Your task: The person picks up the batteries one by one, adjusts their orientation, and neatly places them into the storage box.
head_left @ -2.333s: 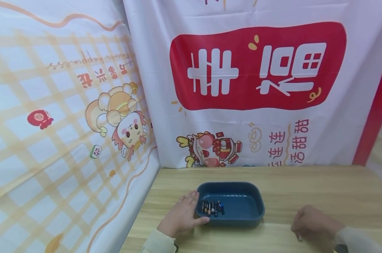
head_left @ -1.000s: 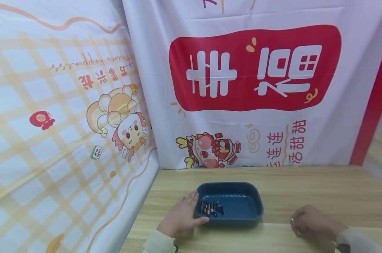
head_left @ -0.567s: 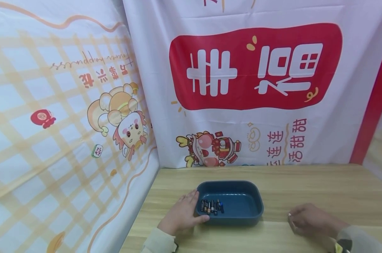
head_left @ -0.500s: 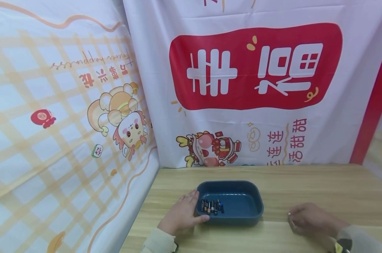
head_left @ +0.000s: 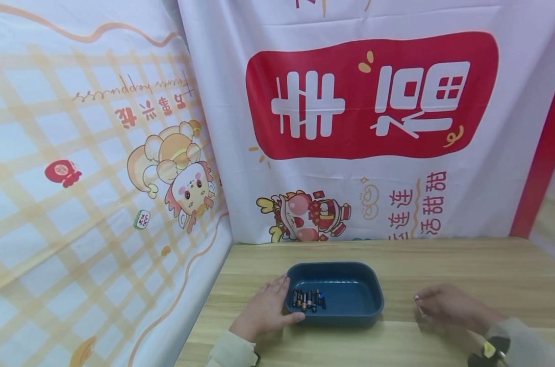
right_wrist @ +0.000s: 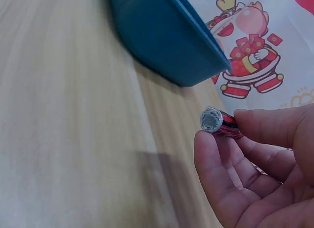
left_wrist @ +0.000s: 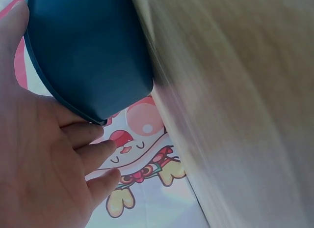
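Observation:
A dark blue rectangular container (head_left: 351,318) stands on the wooden table. Several batteries (head_left: 308,300) lie bunched at its left end. My left hand (head_left: 265,312) rests against the container's left side, fingers fairly straight, thumb along the front wall. In the left wrist view, the fingers (left_wrist: 95,154) spread past the rim. Right of the container, my right hand (head_left: 454,308) is held over the table. It pinches a red-and-black battery (right_wrist: 228,125) between thumb and fingertips, its flat silver end facing out. Another bit of red shows between the lower fingers; what it is I cannot tell.
The pale wooden table (head_left: 465,265) reaches back to a hanging white cloth (head_left: 364,178) with red print. A second cloth with a yellow check (head_left: 98,204) borders the left side. Some table surface lies between the container and my right hand.
My right hand has shifted slightly left and up, towards the container, and its fingers have turned from pointing down to pointing left. The left hand, container and batteries inside stay put.

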The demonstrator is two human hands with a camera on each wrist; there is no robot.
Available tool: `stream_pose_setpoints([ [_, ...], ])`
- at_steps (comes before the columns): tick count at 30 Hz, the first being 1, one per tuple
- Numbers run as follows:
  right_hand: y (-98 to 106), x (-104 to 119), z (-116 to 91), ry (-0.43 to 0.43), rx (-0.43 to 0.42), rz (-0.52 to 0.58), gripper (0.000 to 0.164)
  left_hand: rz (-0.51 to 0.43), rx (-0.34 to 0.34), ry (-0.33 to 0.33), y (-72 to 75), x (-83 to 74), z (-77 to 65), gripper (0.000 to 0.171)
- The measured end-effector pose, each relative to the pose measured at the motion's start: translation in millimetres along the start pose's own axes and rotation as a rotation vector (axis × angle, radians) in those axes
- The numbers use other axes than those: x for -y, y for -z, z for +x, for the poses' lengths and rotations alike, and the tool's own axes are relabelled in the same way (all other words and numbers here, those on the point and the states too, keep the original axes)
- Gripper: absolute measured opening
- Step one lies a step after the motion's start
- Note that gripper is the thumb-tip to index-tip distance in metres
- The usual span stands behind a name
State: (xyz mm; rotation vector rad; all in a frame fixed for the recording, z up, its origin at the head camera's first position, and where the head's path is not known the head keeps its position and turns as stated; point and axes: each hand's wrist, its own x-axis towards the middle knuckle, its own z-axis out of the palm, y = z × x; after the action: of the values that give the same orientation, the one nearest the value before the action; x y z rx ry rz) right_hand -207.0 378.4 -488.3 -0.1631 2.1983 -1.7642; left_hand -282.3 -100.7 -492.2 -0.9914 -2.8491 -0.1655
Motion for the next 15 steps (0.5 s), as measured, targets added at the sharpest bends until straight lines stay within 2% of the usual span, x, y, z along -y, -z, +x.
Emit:
stream_pose_setpoints([
  [3, -1.2, 10.4, 0.5, -0.029, -0.016, 0.012, 0.043, 0.016, -0.005, -0.007, 0.5, -0.5, -0.1, 0.105],
  [10, -2.2, 26.4, 7.6, -0.035, -0.069, -0.063, 0.044, 0.055, -0.006, -0.02, 2.4, -1.8, -0.7, 0.104],
  [15, -7.1, 37.4, 13.5, -0.013, -0.07, -0.026, 0.04, 0.069, -0.007, -0.014, 2.2, -2.3, -0.6, 0.103],
])
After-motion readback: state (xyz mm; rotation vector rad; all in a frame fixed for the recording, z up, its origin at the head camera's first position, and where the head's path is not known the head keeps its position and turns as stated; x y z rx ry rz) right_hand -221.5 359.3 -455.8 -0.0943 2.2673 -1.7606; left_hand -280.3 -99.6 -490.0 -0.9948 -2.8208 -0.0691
